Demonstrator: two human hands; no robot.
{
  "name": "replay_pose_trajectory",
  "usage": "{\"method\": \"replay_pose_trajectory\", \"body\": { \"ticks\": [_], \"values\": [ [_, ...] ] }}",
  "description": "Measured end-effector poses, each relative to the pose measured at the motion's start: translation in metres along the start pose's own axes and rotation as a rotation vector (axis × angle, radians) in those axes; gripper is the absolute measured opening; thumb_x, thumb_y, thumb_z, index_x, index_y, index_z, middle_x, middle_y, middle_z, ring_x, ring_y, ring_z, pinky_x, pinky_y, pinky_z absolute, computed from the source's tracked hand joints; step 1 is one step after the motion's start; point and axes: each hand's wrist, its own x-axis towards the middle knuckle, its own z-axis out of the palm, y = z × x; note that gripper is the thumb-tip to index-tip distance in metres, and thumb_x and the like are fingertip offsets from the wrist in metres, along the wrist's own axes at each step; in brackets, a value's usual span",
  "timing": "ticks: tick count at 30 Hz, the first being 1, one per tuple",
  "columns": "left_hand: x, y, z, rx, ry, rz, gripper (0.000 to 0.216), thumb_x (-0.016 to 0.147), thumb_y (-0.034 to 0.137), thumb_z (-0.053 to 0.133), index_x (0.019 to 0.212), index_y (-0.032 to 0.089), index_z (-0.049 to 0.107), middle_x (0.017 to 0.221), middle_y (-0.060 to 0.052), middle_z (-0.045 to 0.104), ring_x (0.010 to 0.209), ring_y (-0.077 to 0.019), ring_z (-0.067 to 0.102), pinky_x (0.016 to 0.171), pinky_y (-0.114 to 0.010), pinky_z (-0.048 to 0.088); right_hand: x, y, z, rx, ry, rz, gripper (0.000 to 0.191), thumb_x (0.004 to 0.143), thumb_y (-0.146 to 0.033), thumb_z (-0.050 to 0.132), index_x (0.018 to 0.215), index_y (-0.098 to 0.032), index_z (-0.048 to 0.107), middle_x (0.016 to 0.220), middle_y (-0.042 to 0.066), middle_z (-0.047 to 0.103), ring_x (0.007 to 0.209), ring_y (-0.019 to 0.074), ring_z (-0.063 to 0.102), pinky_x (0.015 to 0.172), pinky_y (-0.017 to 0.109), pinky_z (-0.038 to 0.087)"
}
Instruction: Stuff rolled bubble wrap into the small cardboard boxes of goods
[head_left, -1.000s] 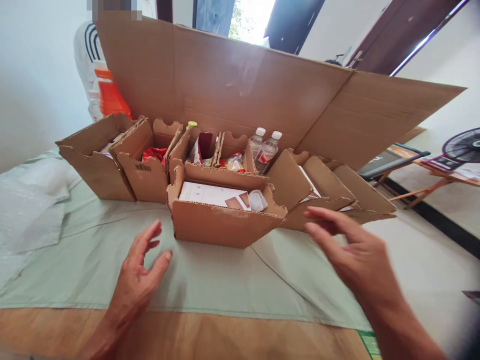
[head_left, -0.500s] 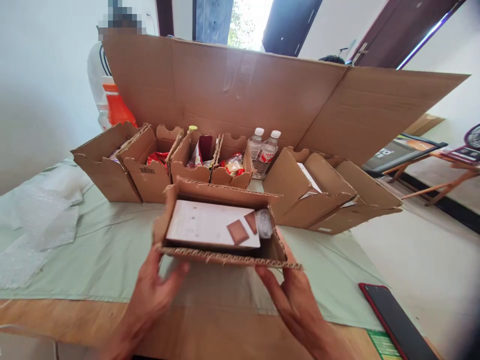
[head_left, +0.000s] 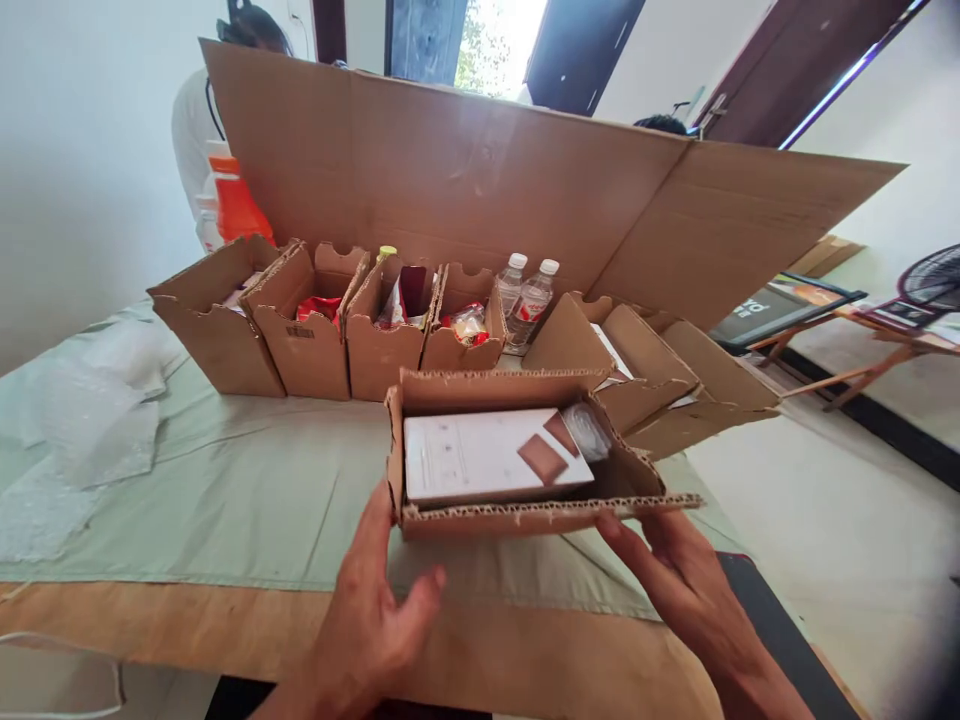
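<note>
Cardboard tray (head_left: 517, 455), the small open one carrying a white flat box (head_left: 487, 457) and a clear plastic cup (head_left: 587, 431), is being held up just above the green cloth (head_left: 247, 490), nearest the camera. Half a second ago it was sitting more to the left and lower in view; now it is lying further right, with its front wall tipped toward the camera. The left hand (head_left: 375, 620) is supporting the tray's near left corner, its fingers (head_left: 375, 525) reaching up against the front wall and the thumb spread out below, so the hand is partly open rather than closed around anything. The right hand (head_left: 675, 585) is doing the same under the near right corner, fingers extended to the lower edge, loosely open. A second ago both hands were hovering apart over the cloth with the tray resting further back by the row.

Beneath the right wrist a dark phone (head_left: 772, 625) is lying on the wooden table edge (head_left: 187, 625), more covered by the arm than before. Crumpled white plastic wrap (head_left: 82, 420) is lying on the cloth at the left.

Further back, the row of cardboard boxes (head_left: 307, 335) is standing as before, holding red packets, with two water bottles (head_left: 525, 300) just beside them and collapsed boxes (head_left: 660, 380) to the right. Behind them a large cardboard sheet (head_left: 465, 180) is standing upright. At far left a person (head_left: 195, 130) is standing by an orange bottle (head_left: 238, 208).
</note>
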Motion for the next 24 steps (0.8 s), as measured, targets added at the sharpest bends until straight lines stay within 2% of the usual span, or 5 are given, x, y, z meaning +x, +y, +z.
{"method": "replay_pose_trajectory", "body": {
  "ticks": [4,10,16,20,24],
  "values": [
    [-0.038,-0.009,0.017,0.073,0.021,0.006,0.075,0.092,0.025,0.056,0.160,0.025,0.025,0.153,-0.015,0.050,0.144,-0.0341,0.047,0.118,-0.054,0.042,-0.013,0.024,0.003,0.192,-0.035,0.043,0.061,0.093,-0.055,0.063,0.147,-0.028,0.053,0.147,0.010,0.060,0.137,0.0339,0.055,0.114,0.051,0.046],
    [-0.035,-0.001,0.025,0.065,0.003,-0.092,0.067,0.094,0.032,0.055,0.157,0.024,0.032,0.152,-0.015,0.051,0.146,-0.0337,0.044,0.119,-0.053,0.040,-0.013,0.037,0.010,0.266,-0.033,0.063,0.065,0.093,-0.052,0.064,0.151,-0.027,0.048,0.156,0.010,0.051,0.146,0.0323,0.045,0.121,0.054,0.036],
    [0.009,0.021,0.002,0.082,0.010,-0.017,0.048,0.090,0.034,0.063,0.136,0.025,0.052,0.132,-0.012,0.064,0.125,-0.0320,0.061,0.098,-0.045,0.056,-0.009,0.007,0.007,0.231,0.131,0.017,0.062,0.094,-0.052,0.064,0.149,-0.026,0.050,0.150,0.012,0.056,0.137,0.0322,0.053,0.118,0.055,0.037],
    [0.054,0.048,-0.023,0.079,0.078,0.050,0.044,0.087,0.031,0.067,0.129,0.026,0.056,0.124,-0.006,0.067,0.116,-0.0274,0.063,0.094,-0.039,0.055,0.009,-0.030,0.006,0.194,0.236,-0.072,0.044,0.091,-0.050,0.069,0.127,-0.025,0.064,0.125,0.010,0.070,0.116,0.0291,0.065,0.105,0.048,0.050],
    [0.082,0.071,-0.019,0.002,0.065,0.170,0.051,0.084,0.024,0.066,0.134,0.024,0.053,0.121,-0.004,0.067,0.108,-0.0230,0.063,0.096,-0.037,0.051,0.020,-0.041,-0.004,0.199,0.352,-0.118,0.036,0.090,-0.050,0.070,0.115,-0.025,0.066,0.102,0.005,0.072,0.092,0.0231,0.067,0.085,0.040,0.055]
  ]
}}
